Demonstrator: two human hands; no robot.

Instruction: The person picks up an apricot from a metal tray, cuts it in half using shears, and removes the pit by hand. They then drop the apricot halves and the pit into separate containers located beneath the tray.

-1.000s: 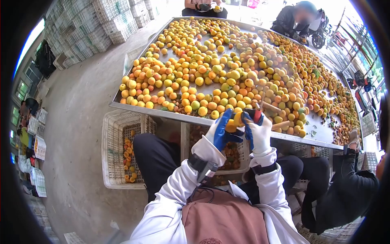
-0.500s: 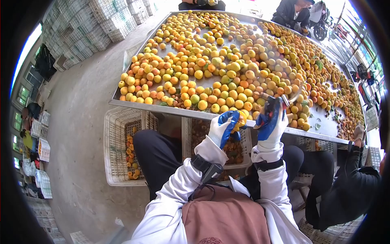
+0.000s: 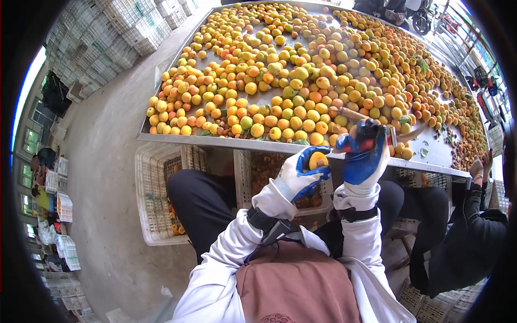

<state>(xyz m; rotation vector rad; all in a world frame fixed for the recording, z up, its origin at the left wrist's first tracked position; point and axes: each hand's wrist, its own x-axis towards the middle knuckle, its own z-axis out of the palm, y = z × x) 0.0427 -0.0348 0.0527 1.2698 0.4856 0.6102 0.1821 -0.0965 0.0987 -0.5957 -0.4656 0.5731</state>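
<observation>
My left hand point(image 3: 302, 173), in a white glove with blue coating, is closed around a halved apricot point(image 3: 316, 160). Its cut face is turned up, with the brown pit showing in the middle. Beside it at the table's edge, my right hand point(image 3: 366, 156), gloved the same way, grips a red-handled knife point(image 3: 368, 145). A curved, blurred blade seems to extend to the right from its metal collar. The knife is apart from the fruit. Many whole apricots point(image 3: 257, 130) lie on the metal table point(image 3: 215, 141) just beyond both hands.
Below the table edge, a white crate point(image 3: 159, 215) at the left holds apricot pieces. Another crate point(image 3: 243, 180) with fruit stands between my knees. A co-worker in dark clothes point(image 3: 468, 242) sits at the right, hands at the table. Stacked crates point(image 3: 97, 43) stand at the far left.
The fruit in my left hand now shows its open cut face and pit. My right hand has turned, bringing the red handle into clearer view. The view has tilted down slightly.
</observation>
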